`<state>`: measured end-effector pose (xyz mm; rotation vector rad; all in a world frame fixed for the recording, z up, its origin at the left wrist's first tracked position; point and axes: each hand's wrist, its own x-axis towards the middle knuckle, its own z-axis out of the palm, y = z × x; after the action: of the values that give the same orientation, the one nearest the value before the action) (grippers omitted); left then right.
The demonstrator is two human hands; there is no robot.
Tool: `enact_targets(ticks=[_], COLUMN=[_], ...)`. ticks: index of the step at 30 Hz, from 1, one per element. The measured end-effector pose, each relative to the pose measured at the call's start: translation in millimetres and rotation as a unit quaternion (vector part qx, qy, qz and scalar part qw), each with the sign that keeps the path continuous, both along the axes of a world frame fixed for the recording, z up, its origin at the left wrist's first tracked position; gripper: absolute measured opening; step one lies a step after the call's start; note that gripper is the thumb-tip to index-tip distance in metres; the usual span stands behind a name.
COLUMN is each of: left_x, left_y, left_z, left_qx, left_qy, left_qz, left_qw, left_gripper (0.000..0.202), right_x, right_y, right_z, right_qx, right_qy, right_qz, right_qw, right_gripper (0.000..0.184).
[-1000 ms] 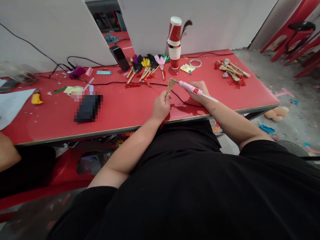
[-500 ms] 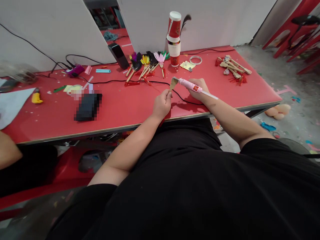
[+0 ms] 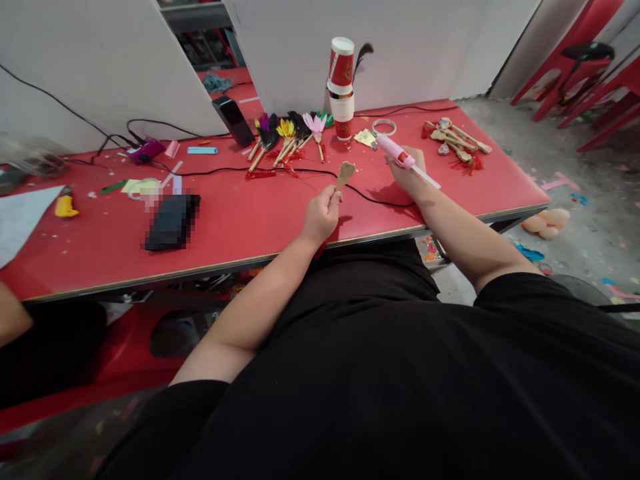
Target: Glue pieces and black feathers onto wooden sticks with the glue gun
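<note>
My left hand (image 3: pixel 321 215) is closed around the handle of a small tan stick with a wide, flat head (image 3: pixel 345 174), held up above the front part of the red table (image 3: pixel 250 220). Red tassel threads hang below that hand. In my right hand (image 3: pixel 407 172) is a pink glue gun (image 3: pixel 397 153), with a pale glue stick poking out of its back end. Its nozzle points away to the upper left, apart from the stick's head. Feather-topped sticks (image 3: pixel 287 133) with red tassels lie behind my left hand.
Two stacked paper cups (image 3: pixel 342 87) stand by the wall beside a tape roll (image 3: pixel 384 127). More tasselled sticks (image 3: pixel 457 140) lie at the right. A black cable (image 3: pixel 305 171) crosses the table. At left are a dark pixelated object (image 3: pixel 173 222) and another person's arm (image 3: pixel 13 317).
My right hand has drawn the glue gun back and to the right, away from the stick's head. The stick's flat head now shows fully. The whole view has shifted slightly.
</note>
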<state>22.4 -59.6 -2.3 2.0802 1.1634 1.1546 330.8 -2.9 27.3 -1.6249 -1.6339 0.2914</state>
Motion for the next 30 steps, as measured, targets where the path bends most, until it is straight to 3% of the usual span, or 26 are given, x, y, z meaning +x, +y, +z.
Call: enact_targets(ticks=[10,13,21,30], left_x=[4.4,4.5,4.7,2.4], left_y=[6.6,6.2,5.5,8.3], left_z=[2.0,3.4,6.3,-0.1], left_qx=[-0.042,-0.049,-0.055,-0.041], left_qy=[-0.007,-0.003,0.008,0.012], left_qz=[0.042,0.044,0.047,0.056], left_qw=[0.998,0.998,0.997,0.998], left_gripper=[0.030,0.031,0.032,0.032], right_x=[-21.0,-25.6,-37.8,-40.1], right_y=[-22.5,-23.0,-24.5,-22.8], right_z=[-1.8,-0.7,8.7,2.7], right_qx=[-0.014,-0.023,-0.044,-0.034], right_qy=[-0.156,-0.180,-0.296,-0.301], right_qz=[0.120,0.128,0.123,0.113], right_qw=[0.980,0.975,0.946,0.946], right_gripper=[0.023,0.003,0.024,0.016])
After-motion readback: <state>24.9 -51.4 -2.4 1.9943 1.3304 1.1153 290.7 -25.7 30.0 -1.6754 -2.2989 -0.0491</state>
